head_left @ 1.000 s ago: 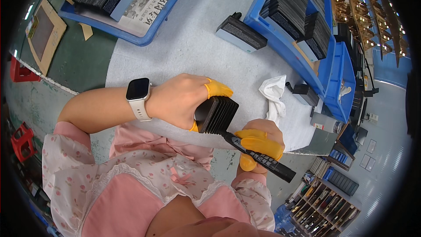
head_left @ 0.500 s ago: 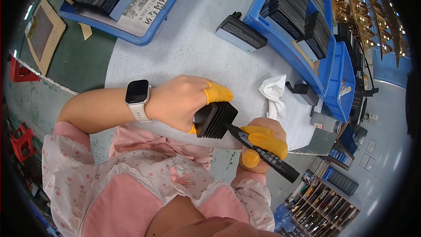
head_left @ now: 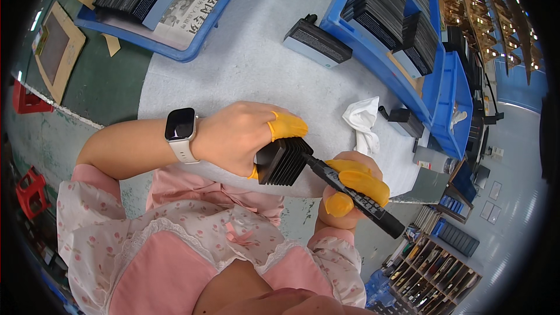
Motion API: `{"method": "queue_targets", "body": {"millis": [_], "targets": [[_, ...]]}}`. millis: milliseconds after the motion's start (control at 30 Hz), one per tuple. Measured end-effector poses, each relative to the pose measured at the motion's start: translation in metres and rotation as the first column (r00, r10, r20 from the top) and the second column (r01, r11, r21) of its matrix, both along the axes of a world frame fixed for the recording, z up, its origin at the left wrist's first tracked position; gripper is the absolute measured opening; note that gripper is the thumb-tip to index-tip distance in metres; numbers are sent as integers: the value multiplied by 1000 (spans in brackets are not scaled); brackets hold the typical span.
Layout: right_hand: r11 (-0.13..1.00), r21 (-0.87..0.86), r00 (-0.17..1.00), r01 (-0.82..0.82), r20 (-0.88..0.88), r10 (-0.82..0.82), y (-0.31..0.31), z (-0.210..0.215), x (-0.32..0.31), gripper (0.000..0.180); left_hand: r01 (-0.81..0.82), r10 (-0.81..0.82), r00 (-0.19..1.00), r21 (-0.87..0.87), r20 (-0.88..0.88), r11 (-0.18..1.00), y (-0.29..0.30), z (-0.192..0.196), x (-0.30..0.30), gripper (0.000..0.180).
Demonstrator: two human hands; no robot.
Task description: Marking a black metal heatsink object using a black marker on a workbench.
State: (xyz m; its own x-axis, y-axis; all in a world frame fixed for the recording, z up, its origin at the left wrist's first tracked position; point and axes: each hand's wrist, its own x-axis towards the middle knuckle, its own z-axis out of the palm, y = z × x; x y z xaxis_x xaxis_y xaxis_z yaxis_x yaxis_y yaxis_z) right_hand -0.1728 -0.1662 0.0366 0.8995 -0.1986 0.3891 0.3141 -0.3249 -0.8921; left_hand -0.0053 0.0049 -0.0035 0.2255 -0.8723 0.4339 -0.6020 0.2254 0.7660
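My left hand (head_left: 236,134), with yellow finger covers and a pale-banded watch on its wrist, grips a small stack of thin black plates (head_left: 284,162). The plates are slightly fanned, their edges facing right. Closed around a black marker pen (head_left: 378,213) is my right hand (head_left: 357,182), also in yellow finger covers. The pen slants, its tip at the right-hand edges of the plates near the upper corner. Whether the tip touches them I cannot tell. Part of the stack is hidden behind my left fingers.
A white cloth (head_left: 140,90) covers the tabletop. A blue crate (head_left: 373,61) packed with dark cards stands at right, a newspaper-lined blue tray (head_left: 189,52) at far left. Between them lies a black and pale-blue block (head_left: 318,44). A crumpled white tissue (head_left: 363,121) lies beyond my right hand.
The marker tip has shifted slightly upward along the plates' edges, and the pen's rear end has moved a little to the right. My left hand keeps its grip on the stack.
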Motion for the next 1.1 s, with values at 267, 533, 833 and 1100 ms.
{"method": "queue_targets", "body": {"millis": [267, 533, 833, 1100], "targets": [[997, -76, 999, -26, -48, 23, 3, 8, 6, 59, -9, 9, 1000, -9, 7, 1000, -1, 0, 0, 62], [998, -32, 997, -56, -48, 54, 6, 7, 8, 47, -19, 19, 1000, -10, -6, 1000, 0, -2, -1, 63], [981, -170, 976, 89, -183, -120, 19, 28, 10, 20, -5, 6, 999, 18, -35, 1000, 1, 0, 1, 65], [972, -192, 987, -138, -106, 119, 10, 28, 19, 18, -5, 7, 999, 46, -34, 999, 1, -1, 1, 65]]}}
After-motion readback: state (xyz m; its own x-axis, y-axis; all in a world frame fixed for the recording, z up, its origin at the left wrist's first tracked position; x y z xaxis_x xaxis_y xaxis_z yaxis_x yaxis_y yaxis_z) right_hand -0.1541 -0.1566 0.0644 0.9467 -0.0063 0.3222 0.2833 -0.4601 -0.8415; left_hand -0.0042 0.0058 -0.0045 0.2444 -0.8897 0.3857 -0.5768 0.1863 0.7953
